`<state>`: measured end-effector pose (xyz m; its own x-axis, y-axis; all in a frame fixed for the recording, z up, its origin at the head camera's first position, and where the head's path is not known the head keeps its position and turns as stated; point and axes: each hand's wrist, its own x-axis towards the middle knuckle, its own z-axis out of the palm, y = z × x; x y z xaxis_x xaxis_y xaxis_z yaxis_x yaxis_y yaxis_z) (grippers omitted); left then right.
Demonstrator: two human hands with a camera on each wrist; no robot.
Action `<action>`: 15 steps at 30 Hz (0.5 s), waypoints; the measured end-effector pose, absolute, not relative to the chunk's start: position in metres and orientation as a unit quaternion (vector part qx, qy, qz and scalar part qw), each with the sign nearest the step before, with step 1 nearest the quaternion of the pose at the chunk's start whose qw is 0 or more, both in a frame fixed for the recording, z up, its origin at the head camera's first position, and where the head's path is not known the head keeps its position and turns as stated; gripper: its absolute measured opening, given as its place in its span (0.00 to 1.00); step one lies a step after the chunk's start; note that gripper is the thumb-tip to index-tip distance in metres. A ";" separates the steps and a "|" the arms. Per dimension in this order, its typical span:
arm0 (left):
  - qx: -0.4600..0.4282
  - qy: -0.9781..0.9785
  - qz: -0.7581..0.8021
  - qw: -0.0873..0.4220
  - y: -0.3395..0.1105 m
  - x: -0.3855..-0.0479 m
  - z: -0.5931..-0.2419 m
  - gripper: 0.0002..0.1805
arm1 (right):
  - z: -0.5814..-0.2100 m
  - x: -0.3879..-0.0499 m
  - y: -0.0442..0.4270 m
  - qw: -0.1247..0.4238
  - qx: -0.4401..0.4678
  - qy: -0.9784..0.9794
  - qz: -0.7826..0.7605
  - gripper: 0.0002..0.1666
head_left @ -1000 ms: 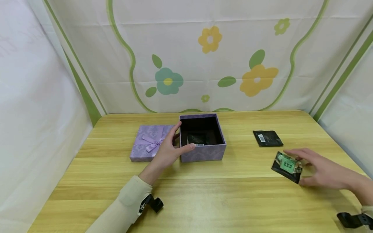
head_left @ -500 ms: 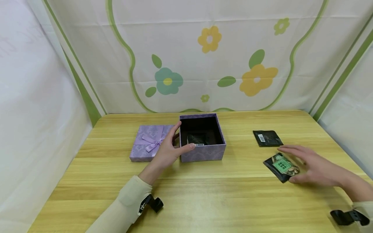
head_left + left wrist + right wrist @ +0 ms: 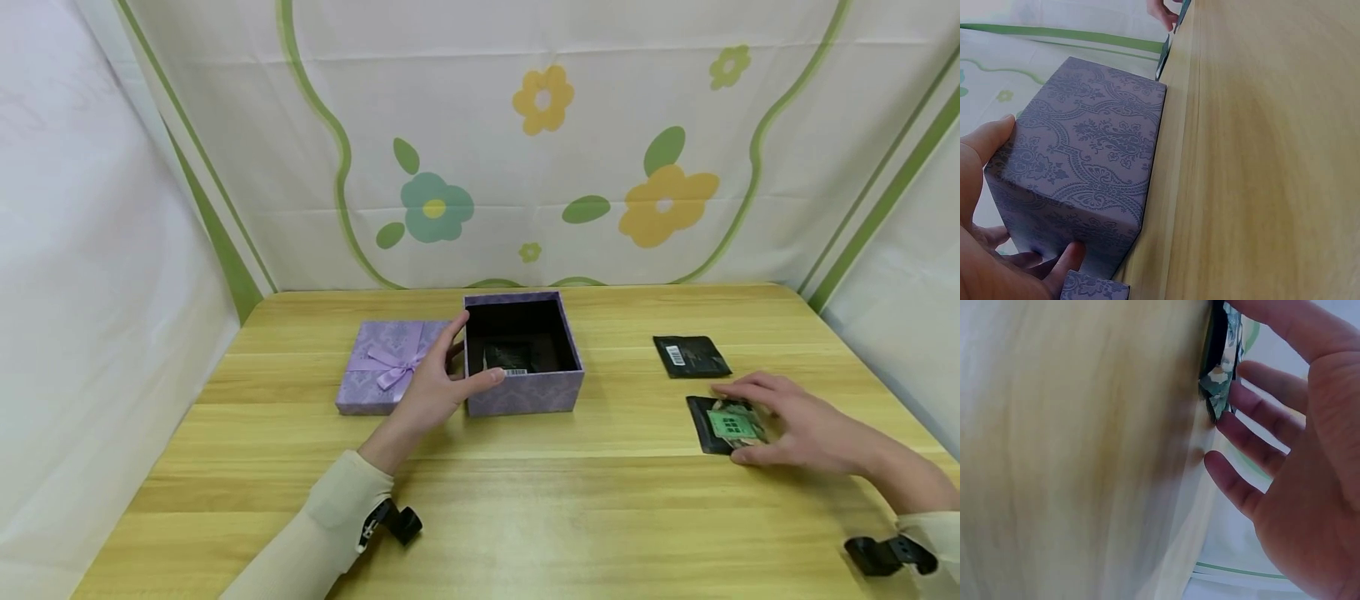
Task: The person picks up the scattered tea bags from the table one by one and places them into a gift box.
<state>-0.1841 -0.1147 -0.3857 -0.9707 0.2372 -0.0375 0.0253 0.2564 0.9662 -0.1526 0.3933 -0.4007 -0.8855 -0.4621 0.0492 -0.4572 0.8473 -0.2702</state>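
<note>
A purple damask gift box [image 3: 534, 395] stands uncovered on the table, its inside black. My left hand [image 3: 430, 392] holds its near-left corner, thumb over the front rim and fingers along the left side; the left wrist view shows fingers against the box wall [image 3: 1097, 134]. Inside the box lies a black sachet [image 3: 510, 354] with a barcode label. On the right, my right hand [image 3: 817, 433] grips a black sachet with a green label [image 3: 732, 425], thumb at its near edge and fingers at the far edge. Part of this sachet [image 3: 1221, 381] shows in the right wrist view.
The purple lid [image 3: 375, 367] with a ribbon bow lies left of the box, partly behind my left hand. Another black sachet [image 3: 693, 357] lies barcode up, just beyond the one at my right hand. A flower-printed cloth [image 3: 495, 150] hangs behind the table.
The green-labelled sachet has shifted slightly left, turned, and gone from tilted to flatter, with my right hand moving along. My left hand and the box stay put.
</note>
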 end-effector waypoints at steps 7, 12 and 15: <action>0.085 0.789 0.602 0.086 -0.115 -0.185 -0.386 0.56 | -0.402 -0.153 0.396 0.007 -0.241 0.961 -0.138 0.55; 0.085 0.788 0.604 0.085 -0.115 -0.185 -0.387 0.56 | -0.404 -0.152 0.394 -0.009 -0.245 0.960 -0.134 0.51; 0.085 0.787 0.605 0.085 -0.114 -0.184 -0.387 0.56 | -0.405 -0.150 0.393 -0.011 -0.236 0.963 -0.129 0.49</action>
<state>-0.1838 -0.1141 -0.3865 -0.9708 0.2377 -0.0310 0.0311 0.2533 0.9669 -0.1504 0.3935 -0.4046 -0.8884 -0.4518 0.0818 -0.4574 0.8554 -0.2429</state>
